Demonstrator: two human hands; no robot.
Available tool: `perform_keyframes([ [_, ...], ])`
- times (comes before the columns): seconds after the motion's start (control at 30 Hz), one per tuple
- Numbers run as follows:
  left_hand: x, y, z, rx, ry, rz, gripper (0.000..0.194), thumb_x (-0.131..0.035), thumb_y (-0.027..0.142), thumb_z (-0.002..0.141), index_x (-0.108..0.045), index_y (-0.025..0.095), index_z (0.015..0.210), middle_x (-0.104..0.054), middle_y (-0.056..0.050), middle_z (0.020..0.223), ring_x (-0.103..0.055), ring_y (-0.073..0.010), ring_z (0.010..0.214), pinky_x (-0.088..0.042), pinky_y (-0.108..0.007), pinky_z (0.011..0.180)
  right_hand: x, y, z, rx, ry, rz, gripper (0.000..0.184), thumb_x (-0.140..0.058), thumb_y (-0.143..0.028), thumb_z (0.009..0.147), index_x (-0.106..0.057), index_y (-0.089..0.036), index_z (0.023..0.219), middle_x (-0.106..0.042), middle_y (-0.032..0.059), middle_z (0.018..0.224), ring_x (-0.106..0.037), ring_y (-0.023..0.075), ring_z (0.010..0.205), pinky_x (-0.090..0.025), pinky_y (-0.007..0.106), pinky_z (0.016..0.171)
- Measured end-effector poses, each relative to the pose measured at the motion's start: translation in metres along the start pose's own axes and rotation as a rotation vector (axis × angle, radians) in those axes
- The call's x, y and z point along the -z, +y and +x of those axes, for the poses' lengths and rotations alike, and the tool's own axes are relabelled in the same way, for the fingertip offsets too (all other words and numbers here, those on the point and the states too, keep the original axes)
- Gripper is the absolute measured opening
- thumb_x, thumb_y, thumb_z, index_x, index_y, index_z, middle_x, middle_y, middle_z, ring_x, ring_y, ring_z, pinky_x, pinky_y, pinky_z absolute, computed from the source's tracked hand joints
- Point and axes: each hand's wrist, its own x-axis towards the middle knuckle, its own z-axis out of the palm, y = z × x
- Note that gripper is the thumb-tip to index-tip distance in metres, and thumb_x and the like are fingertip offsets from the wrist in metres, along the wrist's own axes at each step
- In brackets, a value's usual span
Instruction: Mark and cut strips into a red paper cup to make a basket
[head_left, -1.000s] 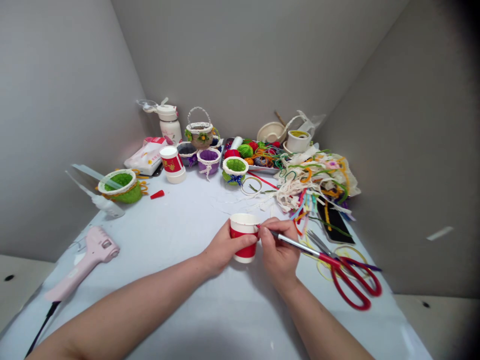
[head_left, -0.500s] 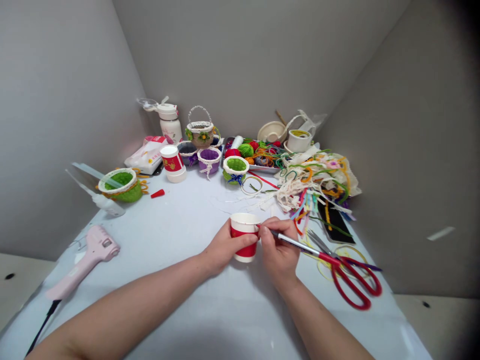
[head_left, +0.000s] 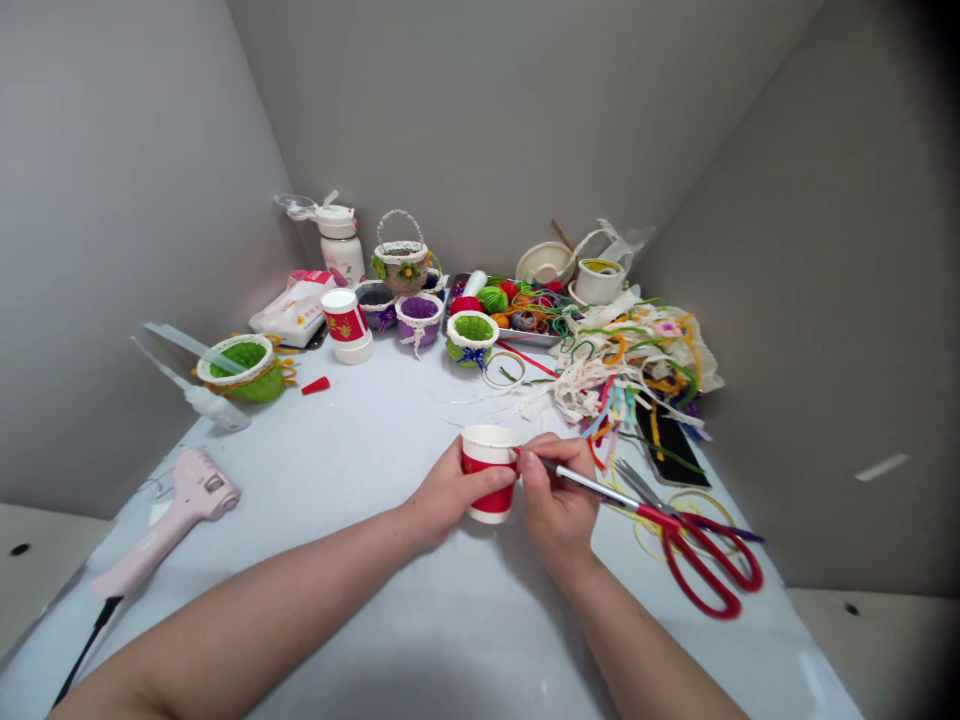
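A white paper cup (head_left: 489, 500) with a red band stands upright at the middle of the table, and my left hand (head_left: 444, 497) is wrapped round its left side with the thumb across the front. Pinched in my right hand (head_left: 559, 500) is a pen (head_left: 592, 486) with a silver barrel and red end. Its tip meets the cup near the rim on the right side; whether it touches the surface I cannot tell. Small marks seem to show along the rim. Red-handled scissors (head_left: 686, 535) lie partly open to the right of my right hand.
On the left lie a pink glue gun (head_left: 176, 520), a glue bottle (head_left: 217, 405) and a red cap (head_left: 316, 386). Small woven baskets (head_left: 472, 345) and stacked cups (head_left: 347, 325) stand behind. A yarn tray (head_left: 517, 310), tangled cords (head_left: 600, 370) and a phone (head_left: 675, 455) are at right.
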Motion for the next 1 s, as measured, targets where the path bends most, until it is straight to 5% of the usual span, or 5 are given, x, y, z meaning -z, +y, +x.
perform_keyframes([
  [1.0, 0.0009, -0.0015, 0.0004, 0.019, 0.026, 0.003, 0.051, -0.084, 0.030, 0.067, -0.062, 0.014, 0.110, -0.069, -0.012, 0.109, -0.062, -0.0236, 0.099, -0.046, -0.038, 0.091, 0.0004, 0.0020, -0.0009, -0.017, -0.003, 0.015, 0.011, -0.057, -0.016, 0.090, -0.050, -0.023, 0.084, -0.056, -0.0030, 0.072, -0.052, 0.0132, 0.065, -0.039, 0.028, 0.060],
])
